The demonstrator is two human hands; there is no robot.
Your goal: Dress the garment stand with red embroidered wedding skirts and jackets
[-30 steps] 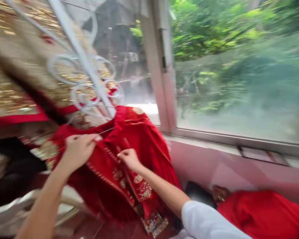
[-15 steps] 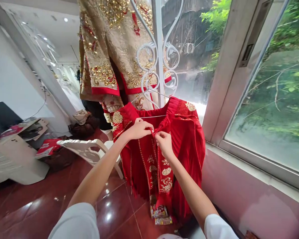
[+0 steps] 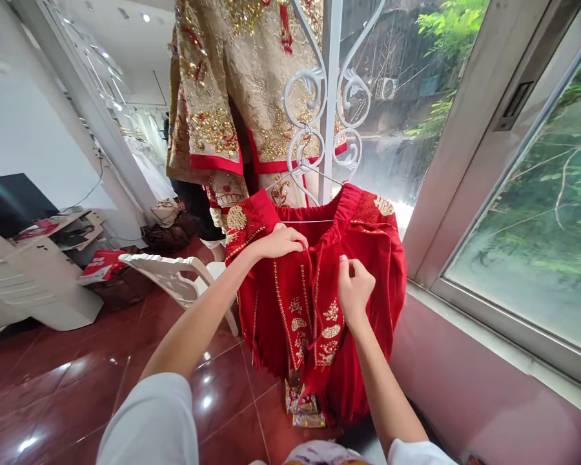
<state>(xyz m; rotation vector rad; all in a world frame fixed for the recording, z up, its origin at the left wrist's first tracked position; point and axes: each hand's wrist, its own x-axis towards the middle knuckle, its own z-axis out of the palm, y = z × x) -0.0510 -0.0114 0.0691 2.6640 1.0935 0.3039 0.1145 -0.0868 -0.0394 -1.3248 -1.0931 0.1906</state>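
Note:
A red pleated skirt with gold embroidery and beaded edging hangs from a thin wire hanger, its front parted below the gathered waistband. My left hand is closed on the skirt's front edge at the left of the opening, thumb behind the band and fingertips on the cloth. Thin red ties dangle beside those fingers. Just right of the opening, my right hand is curled in a pinch in front of the skirt. Whatever its fingertips hold, if anything, cannot be made out.
Behind the skirt stands a white scrollwork metal rack bearing a gold sequinned garment. A white chair is to the left, a cluttered desk farther off. A window borders the right. Shiny packets lie low beneath the skirt.
My right hand has drawn away from the left, toward the right, and the skirt's front opening is wider. My left hand stays at the waistband. The view has shifted slightly.

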